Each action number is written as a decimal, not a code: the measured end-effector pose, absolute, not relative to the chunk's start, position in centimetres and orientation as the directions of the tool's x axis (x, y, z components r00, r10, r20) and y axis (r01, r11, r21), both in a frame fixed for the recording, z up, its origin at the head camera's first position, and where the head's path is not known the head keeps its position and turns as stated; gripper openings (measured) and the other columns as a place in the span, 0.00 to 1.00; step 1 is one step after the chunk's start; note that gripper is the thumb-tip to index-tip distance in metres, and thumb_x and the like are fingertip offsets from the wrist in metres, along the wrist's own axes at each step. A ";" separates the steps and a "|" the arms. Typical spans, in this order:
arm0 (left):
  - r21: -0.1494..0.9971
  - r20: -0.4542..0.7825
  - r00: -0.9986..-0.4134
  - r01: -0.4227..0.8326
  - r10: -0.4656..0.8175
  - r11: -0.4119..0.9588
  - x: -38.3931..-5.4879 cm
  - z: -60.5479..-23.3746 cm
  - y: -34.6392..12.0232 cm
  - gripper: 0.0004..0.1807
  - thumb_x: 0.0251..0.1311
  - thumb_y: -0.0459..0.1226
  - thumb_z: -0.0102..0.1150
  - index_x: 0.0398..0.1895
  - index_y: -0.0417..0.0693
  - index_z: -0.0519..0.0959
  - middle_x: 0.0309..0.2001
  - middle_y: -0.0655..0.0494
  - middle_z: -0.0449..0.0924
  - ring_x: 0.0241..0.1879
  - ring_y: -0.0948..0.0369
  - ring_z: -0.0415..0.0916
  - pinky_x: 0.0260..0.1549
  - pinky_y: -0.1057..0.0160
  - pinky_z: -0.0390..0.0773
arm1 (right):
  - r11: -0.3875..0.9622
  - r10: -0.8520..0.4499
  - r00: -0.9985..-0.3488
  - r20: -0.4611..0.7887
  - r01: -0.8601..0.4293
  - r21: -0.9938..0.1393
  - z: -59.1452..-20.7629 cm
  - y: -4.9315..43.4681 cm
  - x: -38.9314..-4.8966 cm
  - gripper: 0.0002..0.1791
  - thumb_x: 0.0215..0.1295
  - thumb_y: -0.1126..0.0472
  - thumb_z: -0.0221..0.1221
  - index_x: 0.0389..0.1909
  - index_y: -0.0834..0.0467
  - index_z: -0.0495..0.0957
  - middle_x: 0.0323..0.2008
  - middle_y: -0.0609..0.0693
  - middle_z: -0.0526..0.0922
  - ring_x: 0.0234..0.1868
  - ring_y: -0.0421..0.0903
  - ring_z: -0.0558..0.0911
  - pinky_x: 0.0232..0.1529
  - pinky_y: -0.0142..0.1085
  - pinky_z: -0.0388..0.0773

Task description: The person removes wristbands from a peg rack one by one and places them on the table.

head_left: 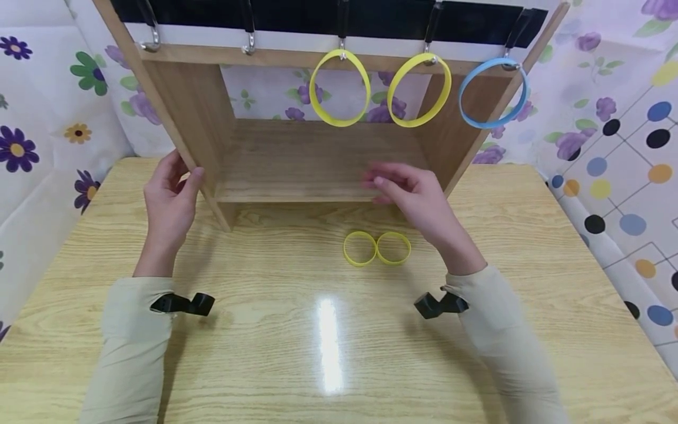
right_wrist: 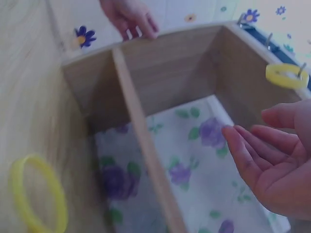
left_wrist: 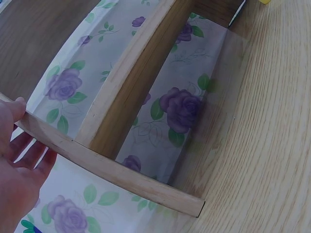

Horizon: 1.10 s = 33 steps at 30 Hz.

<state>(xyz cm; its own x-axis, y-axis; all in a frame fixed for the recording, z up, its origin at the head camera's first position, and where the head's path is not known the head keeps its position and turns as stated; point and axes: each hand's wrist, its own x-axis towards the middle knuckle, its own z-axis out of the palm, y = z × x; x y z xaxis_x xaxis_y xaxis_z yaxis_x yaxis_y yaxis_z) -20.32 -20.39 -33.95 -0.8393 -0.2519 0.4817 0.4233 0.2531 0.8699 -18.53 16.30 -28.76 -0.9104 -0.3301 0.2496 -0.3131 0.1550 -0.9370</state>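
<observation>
A wooden shelf (head_left: 318,159) stands on the table, its top rail carrying a row of metal hooks. My left hand (head_left: 170,200) holds the shelf's left side panel (left_wrist: 112,167), thumb in front and fingers behind it. My right hand (head_left: 418,197) hovers before the shelf with relaxed, slightly bent fingers and nothing in them. A yellow ring (head_left: 339,123), another yellow ring (head_left: 410,123) and a blue ring (head_left: 489,125) hang from the three hooks on the right. Below the right hand, two more yellow rings (head_left: 360,264) lie side by side on the table.
The two left hooks (head_left: 249,44) bear no rings. Light wood-grain table (head_left: 265,341) extends in front of the shelf, with a bright reflection. Flower-patterned cloth (head_left: 47,88) covers the walls behind and at the left; a dotted cloth (head_left: 625,194) is at the right.
</observation>
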 end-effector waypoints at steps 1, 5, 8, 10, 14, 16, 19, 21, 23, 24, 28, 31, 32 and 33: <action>0.870 0.483 -0.839 0.426 -0.251 0.249 -20.3 -33.9 -20.4 0.22 0.65 0.29 0.55 0.63 0.44 0.73 0.51 0.55 0.78 0.51 0.61 0.74 0.49 0.66 0.73 | 0.143 -0.323 -0.909 0.263 -0.322 -0.936 -28.3 15.9 -18.6 0.20 0.72 0.63 0.54 0.60 0.68 0.73 0.52 0.62 0.79 0.52 0.53 0.80 0.47 0.42 0.79; 0.869 0.485 -0.840 0.433 -0.243 0.238 -20.3 -33.9 -20.3 0.22 0.65 0.29 0.55 0.63 0.43 0.73 0.51 0.57 0.77 0.51 0.61 0.74 0.50 0.65 0.74 | 0.095 -0.280 -0.911 0.303 -0.340 -0.936 -26.7 14.4 -19.0 0.20 0.71 0.63 0.55 0.60 0.68 0.73 0.52 0.61 0.80 0.53 0.51 0.80 0.48 0.41 0.79; 0.872 0.477 -0.846 0.422 -0.238 0.247 -20.3 -33.8 -20.2 0.23 0.66 0.29 0.55 0.64 0.43 0.72 0.53 0.54 0.76 0.52 0.61 0.73 0.51 0.64 0.73 | 0.072 -0.256 -0.916 0.307 -0.335 -0.939 -25.8 13.6 -19.3 0.21 0.69 0.63 0.57 0.60 0.67 0.73 0.52 0.59 0.81 0.53 0.50 0.80 0.48 0.40 0.79; 0.872 0.476 -0.847 0.420 -0.236 0.251 -20.3 -33.8 -20.3 0.23 0.66 0.30 0.55 0.64 0.44 0.72 0.54 0.54 0.76 0.53 0.61 0.73 0.51 0.64 0.73 | 0.049 -0.250 -0.918 0.307 -0.329 -0.943 -25.3 13.1 -19.4 0.21 0.69 0.63 0.58 0.59 0.67 0.74 0.52 0.58 0.81 0.53 0.50 0.80 0.48 0.41 0.78; 0.874 0.475 -0.847 0.420 -0.239 0.245 -20.4 -33.9 -20.3 0.23 0.66 0.29 0.55 0.64 0.43 0.72 0.53 0.55 0.77 0.52 0.61 0.73 0.51 0.64 0.73 | 0.029 -0.237 -0.917 0.322 -0.338 -0.941 -24.6 12.2 -19.5 0.19 0.68 0.63 0.59 0.57 0.67 0.76 0.50 0.57 0.82 0.52 0.49 0.80 0.48 0.40 0.79; 0.874 0.475 -0.846 0.420 -0.242 0.245 -20.4 -33.9 -20.3 0.23 0.65 0.29 0.55 0.64 0.43 0.72 0.53 0.54 0.77 0.52 0.61 0.73 0.51 0.65 0.73 | 0.010 -0.216 -0.918 0.333 -0.344 -0.939 -24.4 11.8 -19.6 0.18 0.67 0.64 0.59 0.56 0.67 0.77 0.49 0.57 0.83 0.52 0.49 0.81 0.47 0.40 0.79; 0.872 0.477 -0.844 0.421 -0.243 0.251 -20.4 -33.9 -20.4 0.23 0.65 0.29 0.56 0.64 0.45 0.72 0.54 0.52 0.77 0.52 0.60 0.73 0.51 0.64 0.73 | -0.026 -0.179 -0.919 0.352 -0.354 -0.935 -24.1 11.1 -19.6 0.16 0.66 0.65 0.60 0.53 0.68 0.78 0.47 0.58 0.83 0.50 0.50 0.81 0.45 0.41 0.80; 0.870 0.481 -0.842 0.424 -0.244 0.253 -20.4 -33.8 -20.4 0.23 0.66 0.30 0.56 0.64 0.45 0.72 0.55 0.51 0.77 0.52 0.60 0.73 0.52 0.64 0.73 | -0.059 -0.147 -0.919 0.365 -0.360 -0.931 -23.9 10.7 -19.7 0.16 0.65 0.66 0.61 0.51 0.68 0.79 0.46 0.58 0.83 0.48 0.51 0.82 0.44 0.41 0.80; 0.871 0.480 -0.842 0.422 -0.246 0.252 -20.4 -33.9 -20.4 0.23 0.65 0.30 0.56 0.64 0.45 0.72 0.54 0.52 0.77 0.52 0.60 0.73 0.52 0.64 0.73 | -0.094 -0.119 -0.919 0.376 -0.367 -0.925 -23.8 10.4 -19.8 0.15 0.64 0.67 0.62 0.50 0.69 0.79 0.45 0.59 0.84 0.47 0.50 0.83 0.43 0.40 0.81; 0.871 0.479 -0.842 0.423 -0.247 0.249 -20.4 -33.9 -20.4 0.23 0.65 0.30 0.56 0.64 0.44 0.72 0.53 0.53 0.77 0.52 0.60 0.73 0.51 0.64 0.73 | -0.113 -0.105 -0.919 0.381 -0.369 -0.923 -23.8 10.2 -19.8 0.15 0.64 0.68 0.62 0.50 0.70 0.79 0.45 0.59 0.84 0.46 0.50 0.83 0.43 0.40 0.81; 0.878 0.469 -0.847 0.417 -0.252 0.236 -20.4 -33.9 -20.4 0.23 0.65 0.28 0.55 0.64 0.43 0.72 0.51 0.56 0.77 0.51 0.61 0.74 0.51 0.65 0.74 | -0.160 -0.070 -0.920 0.387 -0.372 -0.914 -23.8 9.8 -19.7 0.13 0.64 0.69 0.61 0.48 0.70 0.79 0.43 0.59 0.84 0.45 0.50 0.84 0.43 0.40 0.81; 0.878 0.469 -0.846 0.418 -0.253 0.231 -20.3 -33.9 -20.4 0.23 0.65 0.28 0.55 0.63 0.42 0.72 0.50 0.57 0.77 0.51 0.61 0.74 0.51 0.65 0.74 | -0.183 -0.055 -0.920 0.389 -0.374 -0.909 -23.8 9.7 -19.7 0.12 0.64 0.70 0.61 0.47 0.71 0.80 0.42 0.60 0.84 0.44 0.50 0.85 0.43 0.40 0.81; 0.877 0.471 -0.845 0.419 -0.252 0.235 -20.3 -33.9 -20.4 0.23 0.65 0.28 0.55 0.64 0.42 0.72 0.51 0.57 0.77 0.51 0.61 0.74 0.51 0.65 0.74 | -0.190 -0.052 -0.919 0.391 -0.375 -0.907 -23.8 9.6 -19.6 0.12 0.64 0.70 0.61 0.46 0.71 0.80 0.42 0.60 0.84 0.43 0.49 0.85 0.43 0.40 0.81; 0.876 0.472 -0.845 0.419 -0.252 0.237 -20.3 -33.9 -20.4 0.23 0.65 0.29 0.55 0.64 0.42 0.72 0.51 0.57 0.77 0.51 0.61 0.74 0.51 0.64 0.74 | -0.198 -0.050 -0.918 0.393 -0.377 -0.905 -23.8 9.5 -19.6 0.11 0.64 0.70 0.60 0.46 0.71 0.80 0.42 0.60 0.84 0.43 0.49 0.85 0.43 0.40 0.81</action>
